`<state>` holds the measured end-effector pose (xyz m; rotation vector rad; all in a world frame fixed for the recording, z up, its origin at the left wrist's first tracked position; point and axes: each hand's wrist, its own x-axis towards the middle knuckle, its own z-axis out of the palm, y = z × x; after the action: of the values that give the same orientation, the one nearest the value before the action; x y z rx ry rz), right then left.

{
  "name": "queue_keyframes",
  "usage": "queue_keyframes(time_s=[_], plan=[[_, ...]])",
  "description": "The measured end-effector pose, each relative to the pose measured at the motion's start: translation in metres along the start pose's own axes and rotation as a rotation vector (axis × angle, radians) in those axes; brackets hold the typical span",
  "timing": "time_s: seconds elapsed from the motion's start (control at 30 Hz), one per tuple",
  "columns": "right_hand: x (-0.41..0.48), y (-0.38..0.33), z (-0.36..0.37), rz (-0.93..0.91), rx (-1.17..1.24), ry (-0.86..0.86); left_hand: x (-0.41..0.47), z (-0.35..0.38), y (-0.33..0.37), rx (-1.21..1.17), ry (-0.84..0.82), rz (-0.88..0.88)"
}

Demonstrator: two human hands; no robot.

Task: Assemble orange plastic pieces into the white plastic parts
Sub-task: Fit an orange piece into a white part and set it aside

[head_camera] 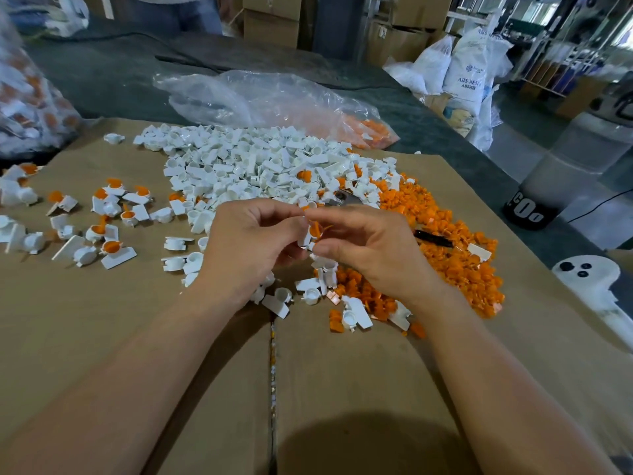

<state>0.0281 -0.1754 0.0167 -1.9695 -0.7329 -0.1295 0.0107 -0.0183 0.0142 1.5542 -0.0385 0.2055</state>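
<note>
Your two hands meet just above the middle of the cardboard (pixel 102 320). Your left hand (pixel 250 245) has its fingers curled round a white part (pixel 305 238), holding it at the fingertips. Your right hand (pixel 373 248) pinches an orange piece (pixel 318 229) between thumb and forefinger. The orange piece sits right against the top of the white part, in the narrow space between the two grips. How far in it is seated you cannot tell, since your fingers cover the joint.

Behind your hands, toward the far edge of the cardboard, lies the pile of loose white parts (pixel 260 166). The heap of orange pieces (pixel 452 255) spreads along the right edge, touching the white pile where the two mix. A few white parts lie scattered just beneath your wrists. Toward the left edge lie the assembled pieces (pixel 106 217), white with orange set in them, well apart from both piles. A clear plastic bag (pixel 267 97) lies beyond the far edge.
</note>
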Motion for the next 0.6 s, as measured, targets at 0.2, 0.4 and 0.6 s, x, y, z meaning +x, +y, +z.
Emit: queue_keyframes(time_s=[0.2,0.4,0.6], plan=[[-0.0004,0.0064,0.0038,-0.046,0.064,0.1,-0.0022,0.0001,0.0017,-0.063,-0.076,-0.073],[0.0,0.0088,0.005,-0.09,0.091,0.147,-0.0034,-0.0011,0.0036,-0.124,-0.125,-0.125],[0.001,0.0094,0.0051,-0.096,0.044,0.125,-0.002,-0.0014,0.003,-0.11,-0.105,-0.128]])
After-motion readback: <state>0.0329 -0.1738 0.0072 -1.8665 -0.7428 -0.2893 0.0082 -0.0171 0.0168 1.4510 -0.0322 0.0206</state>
